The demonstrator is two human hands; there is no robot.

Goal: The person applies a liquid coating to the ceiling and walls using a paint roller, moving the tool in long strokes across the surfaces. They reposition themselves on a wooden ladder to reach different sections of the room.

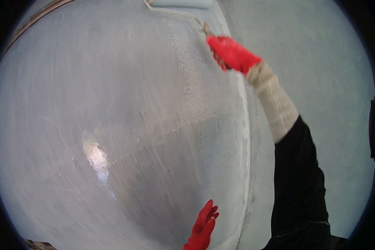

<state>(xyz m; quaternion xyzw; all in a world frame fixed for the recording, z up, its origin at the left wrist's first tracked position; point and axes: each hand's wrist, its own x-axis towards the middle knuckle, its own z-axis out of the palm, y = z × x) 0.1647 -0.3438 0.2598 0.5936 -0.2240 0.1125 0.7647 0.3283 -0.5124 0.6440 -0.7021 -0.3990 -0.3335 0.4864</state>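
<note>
My right hand [233,54], in a red-coated glove with a cream knit cuff, is wrapped round the handle of a paint roller [181,3]. The thin wire frame bends away from the handle to the pale roller sleeve at the top edge, partly cut off. Beneath the roller lies a wet, glossy grey surface [125,83] with a rougher, textured strip near its right side. Low in the view, my left hand [200,227] shows in a red glove, fingers stretched out and holding nothing.
A whitish raised line [246,137] borders the glossy area on its right. Past it is a matte grey-green surface [316,54]. A brownish edge strip [35,18] curves across the upper left, and a dark object [374,129] stands at the far right.
</note>
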